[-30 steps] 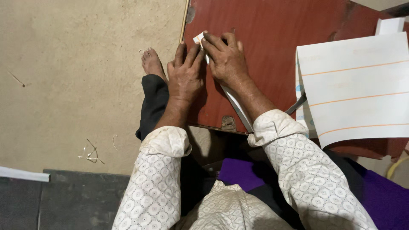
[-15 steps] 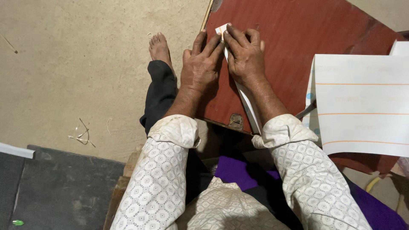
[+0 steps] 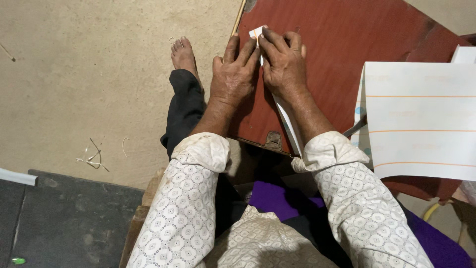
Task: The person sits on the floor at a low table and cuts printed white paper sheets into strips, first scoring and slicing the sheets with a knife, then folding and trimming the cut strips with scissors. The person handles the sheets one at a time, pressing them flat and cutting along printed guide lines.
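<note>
A worn reddish-brown board [image 3: 377, 39] is lying over a pale concrete floor [image 3: 89, 74], and you are sitting above it with one bare foot [image 3: 182, 54] stretching out past its left edge. Your left hand [image 3: 233, 74] and right hand [image 3: 283, 64] are lying flat, side by side and touching, both pressing down on a long white paper strip [image 3: 286, 121] that is running from under your palms back toward your right sleeve; neither hand is closing around it, the fingers are only spreading over it, seemingly to keep it flat against the board. A stack of white sheets with orange lines [image 3: 421, 124] is resting to your right, near the working spot.
</note>
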### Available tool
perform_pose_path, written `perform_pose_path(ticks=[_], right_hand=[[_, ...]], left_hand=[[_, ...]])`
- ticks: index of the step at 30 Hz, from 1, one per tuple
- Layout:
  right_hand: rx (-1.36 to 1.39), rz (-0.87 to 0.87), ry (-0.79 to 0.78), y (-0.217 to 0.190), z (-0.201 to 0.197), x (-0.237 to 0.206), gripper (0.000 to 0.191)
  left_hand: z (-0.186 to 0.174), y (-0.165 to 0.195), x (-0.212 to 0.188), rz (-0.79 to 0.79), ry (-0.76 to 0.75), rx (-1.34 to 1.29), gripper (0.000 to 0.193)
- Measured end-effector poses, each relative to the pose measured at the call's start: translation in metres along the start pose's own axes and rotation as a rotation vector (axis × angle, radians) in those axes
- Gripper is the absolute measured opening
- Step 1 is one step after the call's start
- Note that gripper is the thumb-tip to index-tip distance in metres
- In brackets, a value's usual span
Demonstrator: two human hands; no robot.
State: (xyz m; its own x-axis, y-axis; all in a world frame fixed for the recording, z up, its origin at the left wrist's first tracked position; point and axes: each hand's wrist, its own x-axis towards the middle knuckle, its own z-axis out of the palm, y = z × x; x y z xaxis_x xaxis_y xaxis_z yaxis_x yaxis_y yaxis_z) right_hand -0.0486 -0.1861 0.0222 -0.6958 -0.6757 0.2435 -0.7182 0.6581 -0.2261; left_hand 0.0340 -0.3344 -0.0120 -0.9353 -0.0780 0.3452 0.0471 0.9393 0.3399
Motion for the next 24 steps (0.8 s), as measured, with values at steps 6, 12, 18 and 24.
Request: perform_pose_path(ticks=[6,12,18,24], right_hand=[[0.097,0.012,0.060,0.000,-0.002,0.005,0.029],[0.127,0.063,0.053,-0.005,-0.018,-0.025,0.022],[0.163,0.165,0.019,-0.013,-0.036,-0.084,0.022],[0.201,0.211,0.026,-0.020,-0.061,-0.151,0.021]], left_hand=[[0.003,0.001,0.000,0.058,0.027,0.104,0.043],[0.005,0.006,-0.001,0.062,0.008,0.149,0.045],[0.010,0.005,-0.007,0.087,0.001,0.183,0.045],[0.013,0.004,-0.012,0.102,-0.007,0.178,0.045]])
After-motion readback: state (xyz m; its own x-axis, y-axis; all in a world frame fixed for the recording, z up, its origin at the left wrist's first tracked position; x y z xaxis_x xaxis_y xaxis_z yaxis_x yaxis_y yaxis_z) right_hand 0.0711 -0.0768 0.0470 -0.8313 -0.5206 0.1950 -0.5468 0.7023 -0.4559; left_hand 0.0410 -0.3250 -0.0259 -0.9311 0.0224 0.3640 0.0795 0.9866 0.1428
